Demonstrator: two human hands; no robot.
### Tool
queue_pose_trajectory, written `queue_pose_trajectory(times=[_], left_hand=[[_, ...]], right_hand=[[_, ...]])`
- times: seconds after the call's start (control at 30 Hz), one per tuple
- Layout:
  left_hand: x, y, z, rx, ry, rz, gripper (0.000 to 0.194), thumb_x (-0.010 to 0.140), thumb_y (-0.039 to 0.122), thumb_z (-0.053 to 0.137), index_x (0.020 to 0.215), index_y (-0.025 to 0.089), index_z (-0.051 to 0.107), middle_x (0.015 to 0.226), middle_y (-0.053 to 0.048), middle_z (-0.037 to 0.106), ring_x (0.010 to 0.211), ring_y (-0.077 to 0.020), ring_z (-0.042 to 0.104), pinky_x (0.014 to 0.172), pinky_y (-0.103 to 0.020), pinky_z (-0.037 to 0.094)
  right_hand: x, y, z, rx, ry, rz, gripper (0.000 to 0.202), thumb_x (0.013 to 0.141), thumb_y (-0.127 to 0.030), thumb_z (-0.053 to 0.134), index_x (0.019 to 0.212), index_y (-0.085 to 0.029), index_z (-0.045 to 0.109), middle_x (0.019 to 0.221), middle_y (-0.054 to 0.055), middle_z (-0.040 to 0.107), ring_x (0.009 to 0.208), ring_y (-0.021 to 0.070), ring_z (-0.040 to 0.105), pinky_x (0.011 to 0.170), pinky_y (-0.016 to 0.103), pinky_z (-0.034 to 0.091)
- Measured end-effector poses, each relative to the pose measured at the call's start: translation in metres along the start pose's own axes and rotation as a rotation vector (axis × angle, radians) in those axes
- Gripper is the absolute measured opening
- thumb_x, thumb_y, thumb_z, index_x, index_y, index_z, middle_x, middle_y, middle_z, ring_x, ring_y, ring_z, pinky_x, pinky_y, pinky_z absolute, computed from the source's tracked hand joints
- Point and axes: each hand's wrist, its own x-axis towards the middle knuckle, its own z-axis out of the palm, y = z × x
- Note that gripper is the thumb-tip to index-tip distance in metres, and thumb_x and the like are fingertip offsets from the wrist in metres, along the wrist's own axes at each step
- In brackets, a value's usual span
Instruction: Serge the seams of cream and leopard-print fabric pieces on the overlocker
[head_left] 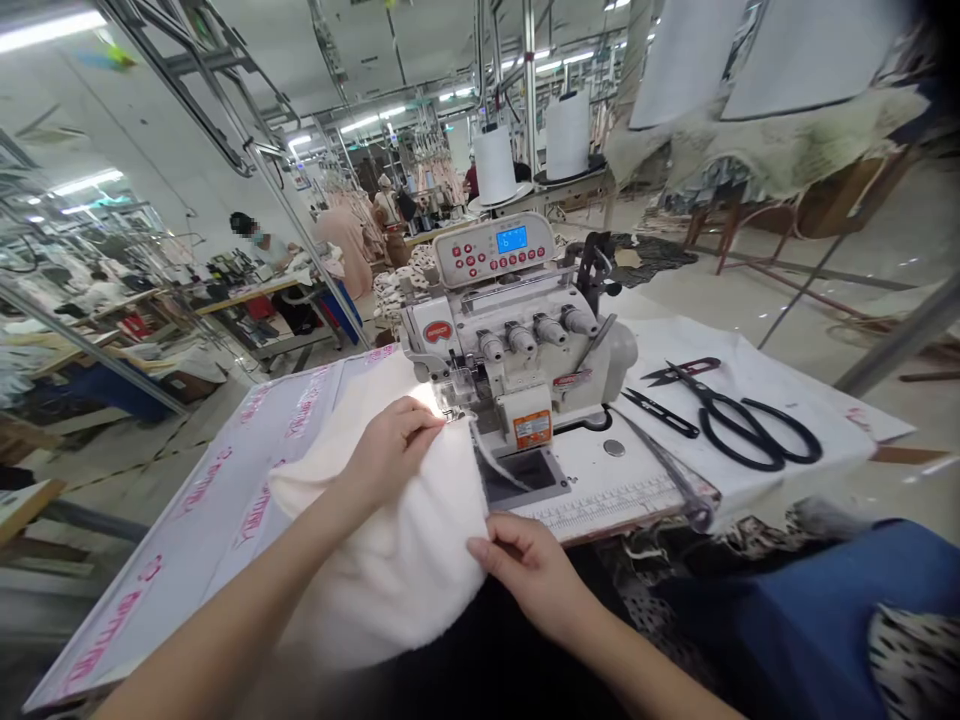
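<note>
A piece of white, fleecy fabric (pixel 427 540) lies over the table's front edge, its far end under the presser foot of an overlock sewing machine (pixel 517 330). Close to the lit needle area, my left hand (pixel 394 440) pinches the fabric with its fingers together. My right hand (pixel 529 565) grips the fabric's right edge between thumb and fingers, nearer to my body. A narrow trimmed strip (pixel 491 455) hangs beside the fabric at the machine's plate.
Black scissors (pixel 750 425) and thread snips (pixel 664 410) lie right of the machine. White thread cones (pixel 495 165) stand behind it. White sheeting with pink print (pixel 247 480) covers the table at left. A person (pixel 262 245) sits at another station in the back left.
</note>
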Motion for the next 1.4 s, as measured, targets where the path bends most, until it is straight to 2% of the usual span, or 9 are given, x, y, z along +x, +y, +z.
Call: queue_pose_trajectory(times=[0.33, 0.6, 0.7, 0.8, 0.9, 0.97, 1.23, 1.33, 1.4], left_hand=[[0.031, -0.019, -0.002, 0.106, 0.048, -0.064, 0.017, 0.076, 0.024, 0.049, 0.072, 0.018, 0.065, 0.08, -0.002, 0.059, 0.073, -0.0126, 0.054, 0.07, -0.023, 0.042], [0.054, -0.029, -0.008, 0.122, 0.057, -0.05, 0.022, 0.075, 0.025, 0.046, 0.072, 0.015, 0.066, 0.085, -0.006, 0.062, 0.078, -0.0176, 0.057, 0.075, -0.029, 0.045], [0.014, -0.011, -0.012, 0.132, 0.175, -0.032, 0.025, 0.078, 0.026, 0.046, 0.093, 0.017, 0.063, 0.106, -0.007, 0.058, 0.096, -0.02, 0.055, 0.084, -0.033, 0.044], [-0.07, 0.003, -0.003, 0.227, 0.398, 0.193, 0.033, 0.075, 0.025, 0.053, 0.108, 0.024, 0.053, 0.112, -0.007, 0.053, 0.107, -0.0226, 0.05, 0.092, -0.04, 0.041], [-0.153, -0.002, 0.017, 0.346, 0.224, 0.474, 0.033, 0.071, 0.032, 0.061, 0.102, 0.035, 0.052, 0.096, -0.001, 0.059, 0.093, -0.0235, 0.057, 0.088, -0.046, 0.042], [-0.185, -0.015, 0.03, 0.397, 0.071, 0.323, 0.029, 0.072, 0.034, 0.058, 0.1, 0.033, 0.052, 0.1, -0.004, 0.058, 0.098, -0.0263, 0.055, 0.089, -0.049, 0.041], [-0.211, -0.03, 0.041, 0.269, 0.234, 0.067, 0.048, 0.072, 0.022, 0.055, 0.116, 0.015, 0.037, 0.117, -0.018, 0.043, 0.112, -0.028, 0.043, 0.091, -0.046, 0.039], [-0.213, -0.021, 0.023, 0.095, 0.244, -0.112, 0.035, 0.074, 0.014, 0.043, 0.109, 0.017, 0.041, 0.103, -0.01, 0.052, 0.097, -0.0212, 0.052, 0.082, -0.037, 0.045], [-0.204, -0.018, -0.002, 0.037, 0.31, -0.212, 0.034, 0.074, 0.012, 0.039, 0.107, 0.018, 0.043, 0.097, -0.007, 0.055, 0.089, -0.0178, 0.053, 0.076, -0.031, 0.045]], right_hand=[[0.03, -0.008, -0.009, -0.272, 0.168, -0.144, 0.033, 0.08, -0.029, 0.049, 0.053, -0.018, 0.034, 0.058, -0.004, 0.033, 0.057, 0.0106, 0.035, 0.053, 0.022, 0.027], [0.048, -0.002, 0.004, -0.137, 0.328, -0.049, 0.03, 0.079, -0.036, 0.053, 0.058, -0.018, 0.041, 0.054, -0.006, 0.032, 0.052, 0.0091, 0.031, 0.049, 0.021, 0.026], [0.04, 0.009, 0.012, 0.037, 0.34, -0.064, 0.025, 0.08, -0.037, 0.052, 0.066, -0.018, 0.046, 0.059, -0.005, 0.037, 0.055, 0.0096, 0.035, 0.052, 0.021, 0.03], [0.024, 0.018, 0.023, 0.096, 0.267, -0.047, 0.027, 0.083, -0.038, 0.049, 0.065, -0.018, 0.049, 0.065, -0.002, 0.044, 0.063, 0.012, 0.043, 0.06, 0.022, 0.036], [0.009, 0.022, 0.037, 0.105, 0.042, 0.003, 0.028, 0.084, -0.039, 0.046, 0.071, -0.017, 0.057, 0.075, 0.001, 0.056, 0.081, 0.0176, 0.053, 0.075, 0.027, 0.041], [0.003, 0.022, 0.048, 0.079, -0.119, 0.034, 0.028, 0.085, -0.039, 0.046, 0.082, -0.017, 0.061, 0.081, 0.003, 0.061, 0.086, 0.0202, 0.055, 0.079, 0.031, 0.042], [-0.018, -0.009, 0.105, -0.322, -0.183, -0.068, 0.016, 0.084, -0.021, 0.046, 0.094, -0.014, 0.058, 0.091, 0.009, 0.062, 0.084, 0.0211, 0.057, 0.077, 0.033, 0.043], [-0.023, -0.01, 0.106, -0.181, -0.246, -0.161, 0.021, 0.079, -0.015, 0.051, 0.099, -0.018, 0.055, 0.097, 0.007, 0.059, 0.09, 0.0191, 0.055, 0.08, 0.032, 0.044], [-0.024, -0.003, 0.096, -0.052, -0.072, -0.178, 0.029, 0.078, -0.017, 0.051, 0.107, -0.02, 0.049, 0.102, 0.007, 0.056, 0.095, 0.0187, 0.054, 0.082, 0.032, 0.045]])
